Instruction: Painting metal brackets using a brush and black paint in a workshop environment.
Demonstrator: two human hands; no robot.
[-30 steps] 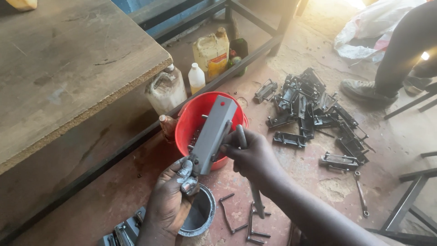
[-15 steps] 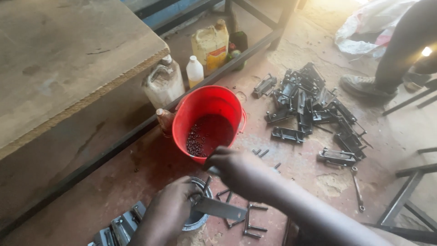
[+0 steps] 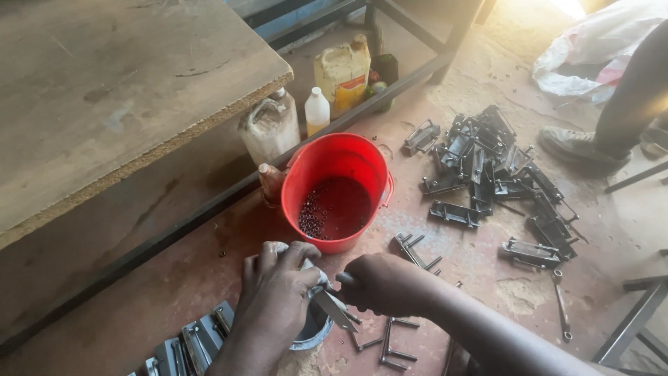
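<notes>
Both hands low now: left hand point(image 3: 278, 292) and right hand point(image 3: 379, 282) clamped on grey metal bracket point(image 3: 332, 306), brought down from above red bucket point(image 3: 339, 191) to small tin point(image 3: 313, 333) on floor.

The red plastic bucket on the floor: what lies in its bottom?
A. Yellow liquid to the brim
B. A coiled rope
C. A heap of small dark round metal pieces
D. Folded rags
C: the red plastic bucket holds a cluster of small dark round metal pieces on its bottom, with no rope, rags or yellow liquid.
</notes>
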